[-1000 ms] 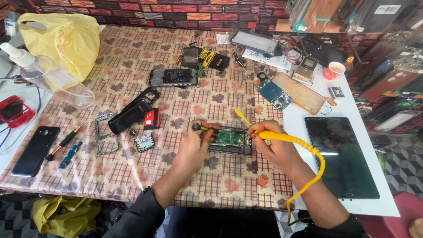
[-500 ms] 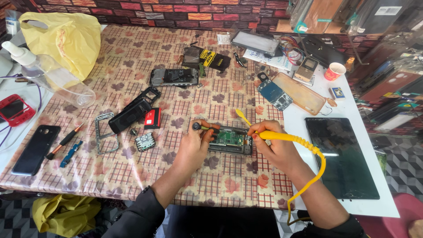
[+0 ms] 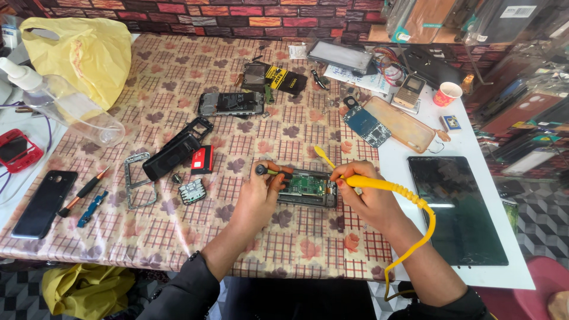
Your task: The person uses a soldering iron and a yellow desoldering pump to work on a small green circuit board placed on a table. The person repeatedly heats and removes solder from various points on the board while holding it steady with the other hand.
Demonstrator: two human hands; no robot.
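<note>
Centrally, near the front edge of the tabletop [image 3: 178, 237], an opened phone body [image 3: 308, 188] lies flat with its green circuit board facing up. The left hand [image 3: 261, 195] is closed around a small black-capped screwdriver [image 3: 268, 172] at the left end of the phone while also pressing on the frame. The right hand [image 3: 370, 201] grips a yellow soldering iron [image 3: 370, 184] like a pen, its tip resting at the right edge of the board; the yellow coiled cord [image 3: 424, 231] loops down off the near edge.

To perform this step well, keep the phone body pinned flat with the left hand, hold the iron at a shallow angle, and touch only the intended contact. Keep the cord slack so it does not drag the tip.

The exact contact point is too small to resolve, and the fingers cover the left end of the board. A yellow plastic pry tool [image 3: 324, 157] lies just beyond the phone. The cord's lower end is cut off by the frame
</note>
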